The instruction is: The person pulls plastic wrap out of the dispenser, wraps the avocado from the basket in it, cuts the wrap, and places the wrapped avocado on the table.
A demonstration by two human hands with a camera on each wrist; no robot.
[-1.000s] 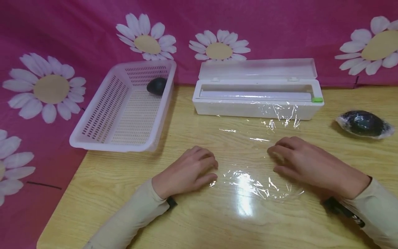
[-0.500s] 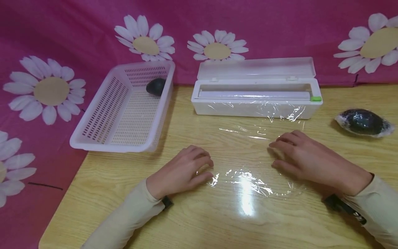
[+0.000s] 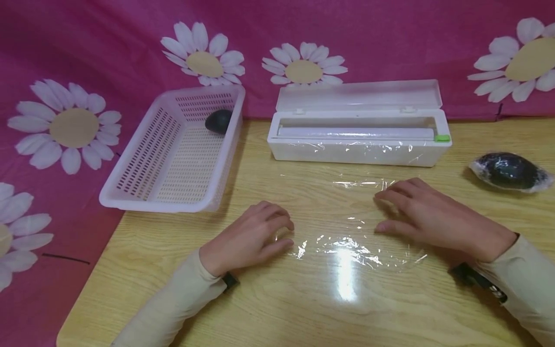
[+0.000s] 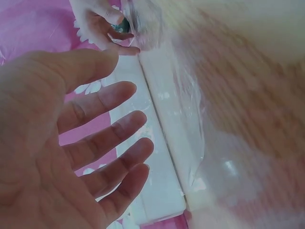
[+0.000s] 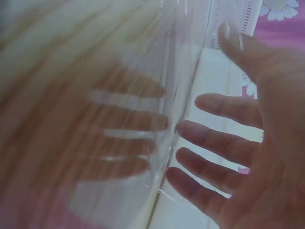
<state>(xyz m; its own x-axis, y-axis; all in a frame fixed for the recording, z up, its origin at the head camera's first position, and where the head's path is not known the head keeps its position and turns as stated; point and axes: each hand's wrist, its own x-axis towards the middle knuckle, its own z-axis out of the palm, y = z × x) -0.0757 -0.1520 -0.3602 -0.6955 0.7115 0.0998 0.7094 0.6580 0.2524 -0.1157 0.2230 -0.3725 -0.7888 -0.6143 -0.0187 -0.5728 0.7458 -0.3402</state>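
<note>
Clear cling film (image 3: 347, 250) lies across the wooden table, running out from the roll (image 3: 355, 133) in a white dispenser box (image 3: 355, 153) whose lid stands up. My left hand (image 3: 247, 238) is at the film's left side, its fingers loosely bent and apart. Opposite, my right hand (image 3: 438, 217) is at the right side in a like pose. The left wrist view shows the left fingers (image 4: 114, 131) spread with nothing between them. In the right wrist view the right fingers (image 5: 219, 138) are spread beside the film; whether they touch it I cannot tell.
A white slotted basket (image 3: 204, 202) stands at the left, with a dark avocado (image 3: 218, 121) inside. Another avocado (image 3: 510, 172), wrapped in film, lies at the far right. A green slider (image 3: 442, 138) sits on the box's right end. Pink flowered cloth (image 3: 368, 33) hangs behind.
My left hand has drifted slightly left and up, and my right hand slightly up, away from me. Glints on the film have shifted. The box, basket and avocados keep their places.
</note>
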